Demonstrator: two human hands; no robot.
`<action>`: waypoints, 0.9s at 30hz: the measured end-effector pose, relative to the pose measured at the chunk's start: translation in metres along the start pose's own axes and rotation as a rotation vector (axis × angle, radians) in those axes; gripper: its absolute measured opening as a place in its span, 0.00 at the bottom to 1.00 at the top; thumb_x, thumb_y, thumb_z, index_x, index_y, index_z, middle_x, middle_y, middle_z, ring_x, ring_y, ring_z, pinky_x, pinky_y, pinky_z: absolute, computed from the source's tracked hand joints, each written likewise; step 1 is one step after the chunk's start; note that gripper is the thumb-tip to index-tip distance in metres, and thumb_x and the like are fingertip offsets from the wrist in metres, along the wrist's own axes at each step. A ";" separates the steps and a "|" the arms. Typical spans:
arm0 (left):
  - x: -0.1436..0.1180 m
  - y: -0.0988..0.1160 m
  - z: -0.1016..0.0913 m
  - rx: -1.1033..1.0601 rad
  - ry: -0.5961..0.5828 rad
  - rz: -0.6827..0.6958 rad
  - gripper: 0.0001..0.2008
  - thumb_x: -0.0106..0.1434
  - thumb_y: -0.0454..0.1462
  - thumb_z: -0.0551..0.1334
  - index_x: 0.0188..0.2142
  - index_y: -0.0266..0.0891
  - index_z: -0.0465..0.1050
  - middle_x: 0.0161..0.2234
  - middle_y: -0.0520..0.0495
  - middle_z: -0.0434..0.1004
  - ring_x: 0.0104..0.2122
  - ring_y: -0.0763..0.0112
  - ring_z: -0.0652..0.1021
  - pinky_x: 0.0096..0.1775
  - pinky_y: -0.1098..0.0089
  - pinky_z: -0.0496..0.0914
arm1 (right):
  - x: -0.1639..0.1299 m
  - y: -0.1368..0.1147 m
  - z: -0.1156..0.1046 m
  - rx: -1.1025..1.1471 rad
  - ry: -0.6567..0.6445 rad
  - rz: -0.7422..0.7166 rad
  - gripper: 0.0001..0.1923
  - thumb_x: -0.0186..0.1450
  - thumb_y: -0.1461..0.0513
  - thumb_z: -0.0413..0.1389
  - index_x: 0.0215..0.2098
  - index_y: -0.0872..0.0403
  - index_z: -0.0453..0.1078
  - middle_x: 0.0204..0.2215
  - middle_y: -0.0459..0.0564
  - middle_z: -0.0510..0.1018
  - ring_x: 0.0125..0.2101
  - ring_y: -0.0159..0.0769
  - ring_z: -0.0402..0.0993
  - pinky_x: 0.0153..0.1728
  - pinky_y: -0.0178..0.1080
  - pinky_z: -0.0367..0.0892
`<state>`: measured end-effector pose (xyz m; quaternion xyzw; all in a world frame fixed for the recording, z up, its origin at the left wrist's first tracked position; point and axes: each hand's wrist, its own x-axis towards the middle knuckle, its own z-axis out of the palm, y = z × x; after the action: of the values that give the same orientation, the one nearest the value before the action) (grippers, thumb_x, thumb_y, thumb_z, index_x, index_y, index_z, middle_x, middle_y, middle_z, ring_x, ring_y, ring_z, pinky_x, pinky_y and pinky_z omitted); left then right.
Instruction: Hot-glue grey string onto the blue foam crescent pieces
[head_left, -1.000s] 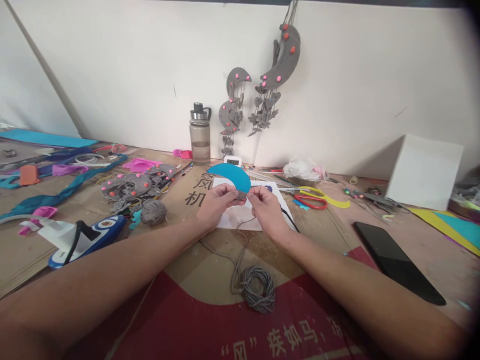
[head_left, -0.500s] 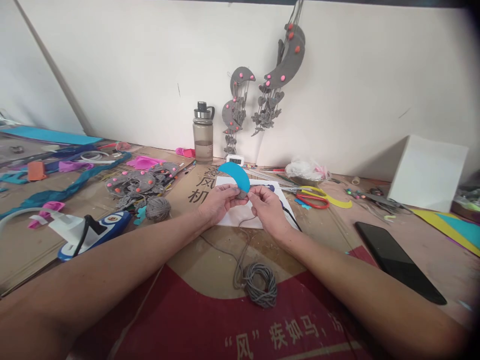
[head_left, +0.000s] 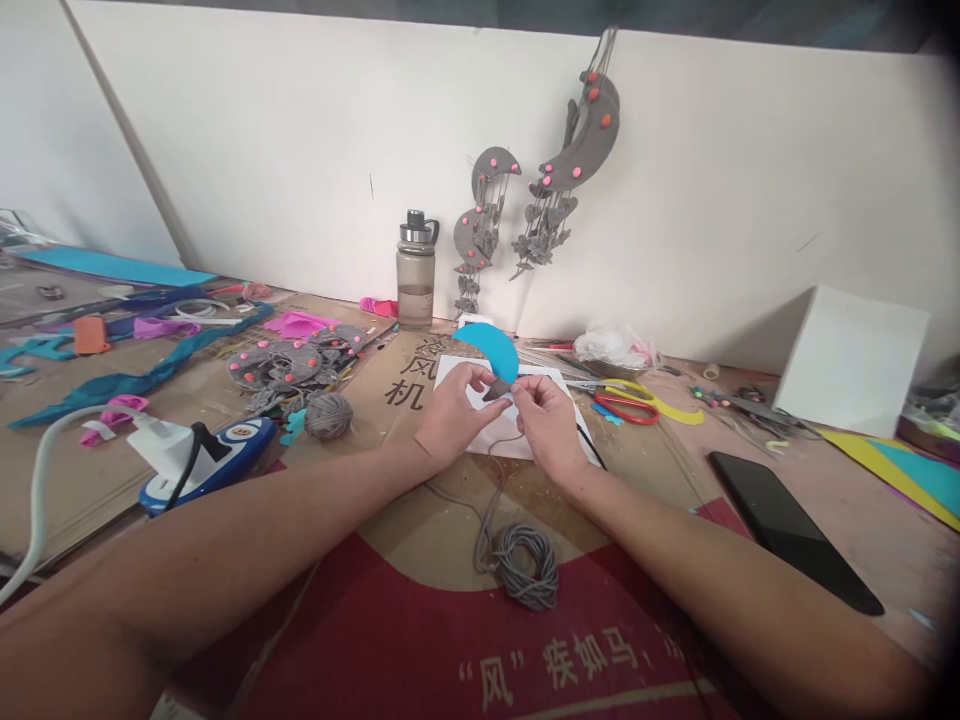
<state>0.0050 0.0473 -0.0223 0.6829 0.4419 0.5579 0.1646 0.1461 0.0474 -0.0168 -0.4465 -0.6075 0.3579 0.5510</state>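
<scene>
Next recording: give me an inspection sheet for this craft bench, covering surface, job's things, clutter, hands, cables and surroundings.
Surface: cardboard sheets cover the bench, with a white paper under the hands.
Job's things: blue crescent piece held up; grey cord coil lies near the wrists, its strand running up to the hands.
Clutter: grey crescent pieces, yarn ball, red scissors, black phone, water bottle.
Hands: left hand and right hand both pinch at the crescent's lower tip.
Cables: white cable and a black cord at the power strip.
Surroundings: white wall with hanging grey crescent mobiles; white box.
</scene>
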 end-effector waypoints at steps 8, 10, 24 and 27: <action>0.002 -0.004 0.001 -0.101 -0.010 -0.051 0.06 0.57 0.38 0.62 0.34 0.39 0.69 0.33 0.48 0.75 0.34 0.71 0.75 0.31 0.71 0.66 | -0.007 -0.008 0.001 -0.111 -0.022 -0.208 0.08 0.62 0.56 0.54 0.32 0.51 0.70 0.27 0.45 0.72 0.28 0.33 0.64 0.32 0.38 0.60; 0.003 -0.003 0.000 -0.192 -0.025 -0.115 0.06 0.57 0.38 0.62 0.33 0.39 0.68 0.32 0.49 0.75 0.30 0.73 0.75 0.27 0.73 0.65 | -0.008 -0.006 0.001 -0.116 -0.039 -0.232 0.08 0.62 0.56 0.53 0.35 0.50 0.71 0.29 0.46 0.74 0.30 0.34 0.66 0.34 0.38 0.61; 0.007 -0.003 0.000 -0.853 -0.081 -0.409 0.09 0.54 0.36 0.66 0.30 0.36 0.65 0.29 0.48 0.79 0.31 0.71 0.78 0.42 0.60 0.74 | -0.002 0.005 0.002 -0.070 -0.049 -0.161 0.08 0.62 0.55 0.54 0.33 0.51 0.65 0.31 0.46 0.72 0.31 0.33 0.67 0.36 0.38 0.63; 0.006 -0.004 0.000 -0.878 -0.095 -0.417 0.11 0.52 0.35 0.67 0.29 0.36 0.65 0.28 0.50 0.78 0.29 0.73 0.78 0.42 0.61 0.74 | 0.000 0.005 0.001 -0.086 -0.052 -0.109 0.09 0.61 0.55 0.54 0.34 0.52 0.67 0.28 0.46 0.73 0.28 0.33 0.65 0.33 0.38 0.62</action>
<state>0.0032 0.0543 -0.0211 0.4707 0.2844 0.6149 0.5652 0.1458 0.0487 -0.0215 -0.4266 -0.6595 0.3126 0.5341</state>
